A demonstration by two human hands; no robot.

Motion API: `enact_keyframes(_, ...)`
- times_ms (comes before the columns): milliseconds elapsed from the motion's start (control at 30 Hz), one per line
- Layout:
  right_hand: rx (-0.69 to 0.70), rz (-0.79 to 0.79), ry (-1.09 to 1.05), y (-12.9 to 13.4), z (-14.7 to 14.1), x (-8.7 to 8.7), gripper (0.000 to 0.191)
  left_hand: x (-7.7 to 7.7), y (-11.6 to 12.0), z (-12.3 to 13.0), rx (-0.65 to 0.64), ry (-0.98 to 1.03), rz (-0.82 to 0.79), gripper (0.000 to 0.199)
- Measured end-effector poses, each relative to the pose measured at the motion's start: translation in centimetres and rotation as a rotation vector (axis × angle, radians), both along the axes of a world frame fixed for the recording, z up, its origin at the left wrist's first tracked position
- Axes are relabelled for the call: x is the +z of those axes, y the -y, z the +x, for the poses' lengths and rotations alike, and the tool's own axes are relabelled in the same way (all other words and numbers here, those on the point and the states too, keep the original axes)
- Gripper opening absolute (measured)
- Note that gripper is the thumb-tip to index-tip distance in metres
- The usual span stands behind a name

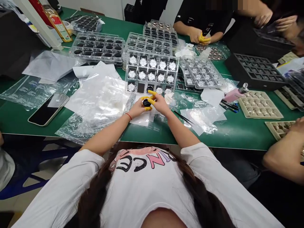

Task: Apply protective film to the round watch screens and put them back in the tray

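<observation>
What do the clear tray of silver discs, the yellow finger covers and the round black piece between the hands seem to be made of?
The clear tray looks like thin moulded plastic: glossy, see-through, with formed pockets. The yellow finger covers look like thin rubber, fitting snugly over the fingertips. The round black piece, gripped by the left hand and right hand, has a shiny face, perhaps plastic or glass; the look leaves that open.
</observation>
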State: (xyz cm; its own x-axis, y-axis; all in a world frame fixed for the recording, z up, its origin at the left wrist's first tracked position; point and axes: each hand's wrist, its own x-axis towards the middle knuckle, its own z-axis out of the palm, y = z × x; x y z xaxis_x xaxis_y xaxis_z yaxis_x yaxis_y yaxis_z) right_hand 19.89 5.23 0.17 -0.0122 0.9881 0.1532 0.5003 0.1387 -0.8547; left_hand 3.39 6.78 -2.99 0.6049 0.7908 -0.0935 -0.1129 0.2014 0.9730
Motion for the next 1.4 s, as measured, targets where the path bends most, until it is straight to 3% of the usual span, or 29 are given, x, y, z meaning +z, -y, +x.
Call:
enact_keyframes(100,-0.073,0.043,0.012,-3.6,-1.4,0.8,0.037,0.4,-0.2,-0.2,0.036,-0.013,-0.06,0.071)
enact_keyframes(233,-0.133,0.034,0.261,-7.4,-2.5,1.2,0.028,1.0,-0.4,-0.4,0.022,-0.044,-0.128,0.058)
enact_keyframes(400,-0.107,0.057,0.515,-8.2,-4.0,1.4,0.027,1.2,-0.3,-0.3,0.008,-0.064,-0.155,0.044)
enact_keyframes(567,0.089,0.024,0.821,-9.4,-7.2,2.8,0.026,0.6,-0.3,-0.1,0.027,-0.071,-0.14,0.036)
enact_keyframes(700,0.03,-0.081,0.913,-10.0,-10.3,3.2,0.03,0.5,-0.4,-0.1,0.047,-0.081,-0.091,0.041)
enact_keyframes(833,0.035,-0.116,0.886,-8.7,-10.7,3.7,0.031,0.7,-0.3,-0.2,0.081,-0.083,-0.073,0.04)
enact_keyframes(933,-0.033,-0.14,0.849,-7.1,-8.2,4.9,0.028,0.9,-0.1,-0.2,0.079,-0.069,-0.107,0.035)
enact_keyframes(1033,-0.12,-0.046,0.729,-5.0,-4.7,5.4,0.024,1.2,-0.1,-0.3,0.106,-0.03,-0.123,0.04)
enact_keyframes(1200,0.081,0.057,0.517,-0.4,-1.2,3.4,0.02,1.7,-0.4,-0.6,0.051,0.02,-0.093,0.056)
enact_keyframes(1333,0.218,0.003,0.299,2.4,-0.8,2.0,0.026,1.5,-0.2,-0.6,-0.007,-0.01,-0.052,0.063)
enact_keyframes(1400,0.197,-0.053,0.138,2.9,-0.8,1.9,0.021,1.4,0.1,-0.6,-0.02,-0.036,0.001,0.067)
